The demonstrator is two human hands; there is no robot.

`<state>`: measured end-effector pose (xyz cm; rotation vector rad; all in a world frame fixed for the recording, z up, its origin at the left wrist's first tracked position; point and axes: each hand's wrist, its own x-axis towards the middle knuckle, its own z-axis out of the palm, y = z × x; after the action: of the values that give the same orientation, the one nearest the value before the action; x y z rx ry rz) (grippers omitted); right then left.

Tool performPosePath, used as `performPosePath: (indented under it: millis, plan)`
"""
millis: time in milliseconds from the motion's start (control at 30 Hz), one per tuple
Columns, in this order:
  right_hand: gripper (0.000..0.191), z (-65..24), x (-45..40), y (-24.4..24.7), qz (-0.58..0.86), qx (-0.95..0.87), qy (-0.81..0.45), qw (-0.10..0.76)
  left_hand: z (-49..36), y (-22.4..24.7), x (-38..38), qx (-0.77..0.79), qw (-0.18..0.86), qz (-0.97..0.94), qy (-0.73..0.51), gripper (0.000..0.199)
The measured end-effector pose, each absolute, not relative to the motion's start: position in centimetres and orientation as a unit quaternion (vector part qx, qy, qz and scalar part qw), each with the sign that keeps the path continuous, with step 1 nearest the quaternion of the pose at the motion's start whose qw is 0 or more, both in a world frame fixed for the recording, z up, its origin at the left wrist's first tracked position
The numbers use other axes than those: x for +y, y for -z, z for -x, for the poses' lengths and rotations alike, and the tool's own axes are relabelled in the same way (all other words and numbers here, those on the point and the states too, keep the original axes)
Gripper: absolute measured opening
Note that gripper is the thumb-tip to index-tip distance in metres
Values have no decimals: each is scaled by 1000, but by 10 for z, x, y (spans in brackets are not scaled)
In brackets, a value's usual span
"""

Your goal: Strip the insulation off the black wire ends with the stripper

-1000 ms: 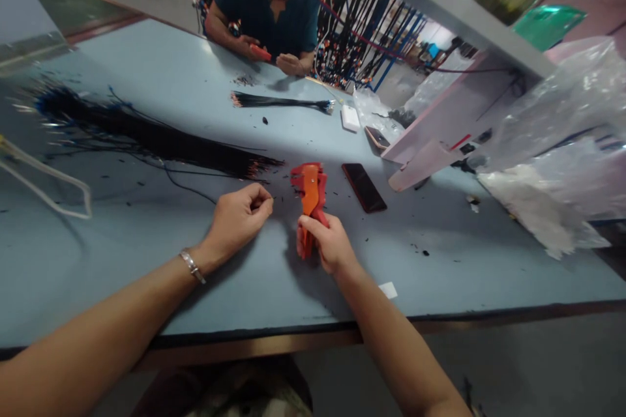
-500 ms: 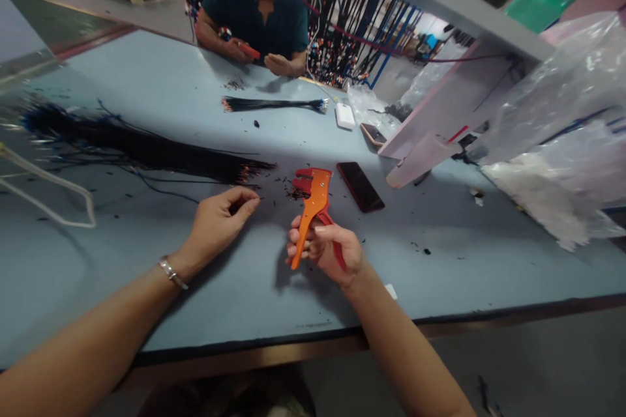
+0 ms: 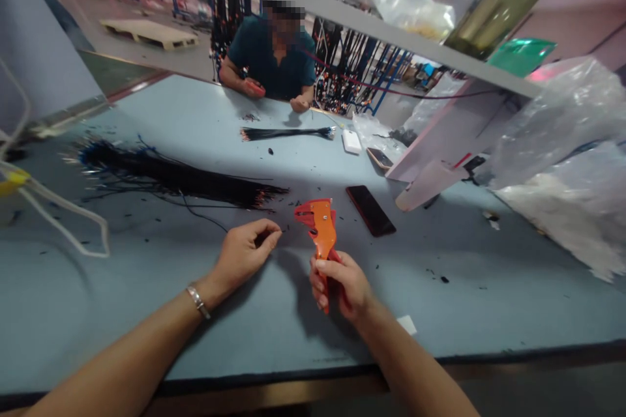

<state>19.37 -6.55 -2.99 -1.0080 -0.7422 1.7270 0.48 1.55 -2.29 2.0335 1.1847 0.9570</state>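
My right hand (image 3: 342, 285) is wrapped round the handles of an orange and red wire stripper (image 3: 323, 228), which stands upright with its jaws pointing left. My left hand (image 3: 247, 251) is closed in a pinch on a thin black wire (image 3: 203, 215). One stretch of that wire runs in behind the hand from the left, and a tiny end pokes out past the fingertips, a short way left of the stripper jaws. Beyond my left hand lies a thick bundle of black wires (image 3: 171, 172), with bluish and metallic ends at left and copper-coloured ends at right.
A black phone (image 3: 370, 210) lies right of the stripper. Farther back are a smaller wire bundle (image 3: 288, 133), a white box (image 3: 351, 141) and another phone (image 3: 380, 158). Across the table (image 3: 274, 339) sits a person (image 3: 274, 58) holding a red tool. Plastic bags (image 3: 552, 143) crowd the right side.
The view has tilted upward. My right fingers have closed tighter, bringing the stripper's handles together, and the tool is more upright. My left hand keeps its pinch, nearer the stripper's jaws.
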Motion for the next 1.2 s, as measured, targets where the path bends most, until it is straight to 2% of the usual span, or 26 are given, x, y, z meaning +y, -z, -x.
performPosePath:
  millis: [167,333,433,600,800,967,1067,1200]
  plan:
    - [33,-197,-60,36,373,-315,-686,540,-4,24,13,440,285,-764,-377,18]
    - [33,-197,-58,37,340,-296,-698,557,-5,20,7,378,272,-800,-377,21]
    - [33,-198,-59,37,379,-320,-674,547,-4,21,8,390,240,-806,-376,23]
    - [37,-201,-63,33,473,-457,-573,489,0,25,15,458,227,-767,-388,23]
    - [42,-207,-64,24,581,-680,-262,362,5,20,19,521,188,-726,-406,19]
    - [48,-201,-62,33,545,-803,-70,232,14,18,30,539,181,-691,-446,18]
    - [50,-194,-63,36,511,-830,-24,221,15,17,33,517,202,-687,-469,18]
    - [48,-191,-64,28,478,-844,-64,233,9,17,27,454,242,-717,-471,18]
